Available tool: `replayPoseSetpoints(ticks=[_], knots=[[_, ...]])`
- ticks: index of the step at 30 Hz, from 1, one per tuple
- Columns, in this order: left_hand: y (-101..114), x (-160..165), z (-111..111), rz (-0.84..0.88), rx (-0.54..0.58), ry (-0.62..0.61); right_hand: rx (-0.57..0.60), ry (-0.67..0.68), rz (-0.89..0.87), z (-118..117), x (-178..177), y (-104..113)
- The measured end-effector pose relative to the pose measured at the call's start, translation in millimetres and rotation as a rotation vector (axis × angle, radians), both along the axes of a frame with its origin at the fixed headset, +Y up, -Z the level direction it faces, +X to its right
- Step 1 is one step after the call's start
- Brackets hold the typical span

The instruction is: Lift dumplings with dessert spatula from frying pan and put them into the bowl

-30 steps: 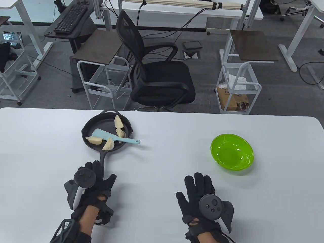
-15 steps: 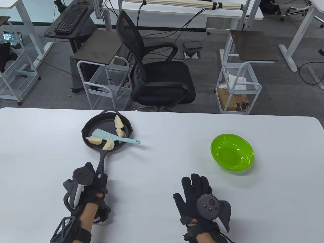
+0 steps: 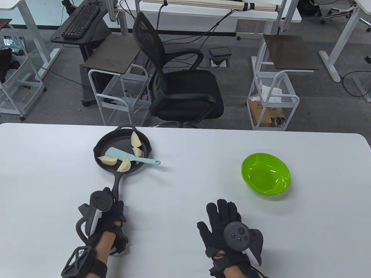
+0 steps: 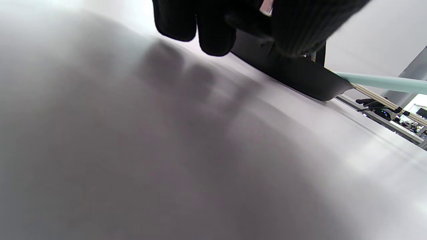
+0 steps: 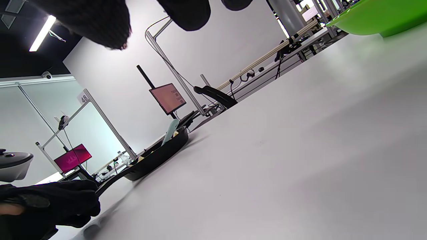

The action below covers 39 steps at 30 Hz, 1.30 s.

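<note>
A black frying pan (image 3: 100, 146) sits at the table's left, its long handle (image 3: 116, 182) pointing toward me. Several pale dumplings (image 3: 107, 160) lie in it. A light-blue dessert spatula (image 3: 116, 152) rests with its blade among them and its handle over the pan's right rim. My left hand (image 3: 115, 206) grips the end of the pan handle. In the left wrist view its fingers (image 4: 213, 30) curl round that handle, with the pan (image 4: 300, 76) and spatula handle (image 4: 383, 82) beyond. My right hand (image 3: 221, 212) lies flat and open on the table, holding nothing. The green bowl (image 3: 265, 173) stands empty at the right.
In the right wrist view, the pan (image 5: 156, 155) is far left and the bowl's edge (image 5: 383, 16) is top right, with bare white tabletop (image 5: 267, 166) between. Beyond the table's far edge stand a black office chair (image 3: 179, 87) and wire carts (image 3: 272, 101).
My left hand's spread fingers have closed round the pan handle's end. My right hand has slid slightly left and toward me, staying flat. Pan, spatula and bowl have not moved.
</note>
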<state>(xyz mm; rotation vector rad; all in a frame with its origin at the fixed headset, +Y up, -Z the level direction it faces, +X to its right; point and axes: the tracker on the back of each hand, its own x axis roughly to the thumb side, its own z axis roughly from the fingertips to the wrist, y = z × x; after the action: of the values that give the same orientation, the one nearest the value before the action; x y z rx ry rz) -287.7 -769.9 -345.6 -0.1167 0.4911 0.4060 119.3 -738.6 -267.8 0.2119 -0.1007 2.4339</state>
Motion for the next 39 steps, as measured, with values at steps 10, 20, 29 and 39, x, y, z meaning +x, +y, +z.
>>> replayPoseSetpoints(ticks=[10, 20, 29, 39], knots=[[6, -3, 3, 0.038, 0.000, 0.036, 0.004, -0.010, -0.019, 1, 2, 0], [21, -3, 8, 0.011, 0.013, 0.066, -0.016, -0.015, -0.020, 0, 3, -1], [14, -4, 4, 0.102, -0.036, -0.003, -0.012, -0.011, -0.012, 0, 3, -1], [17, 3, 8, 0.248, -0.105, 0.034, -0.010, -0.011, 0.008, -1, 3, -1]])
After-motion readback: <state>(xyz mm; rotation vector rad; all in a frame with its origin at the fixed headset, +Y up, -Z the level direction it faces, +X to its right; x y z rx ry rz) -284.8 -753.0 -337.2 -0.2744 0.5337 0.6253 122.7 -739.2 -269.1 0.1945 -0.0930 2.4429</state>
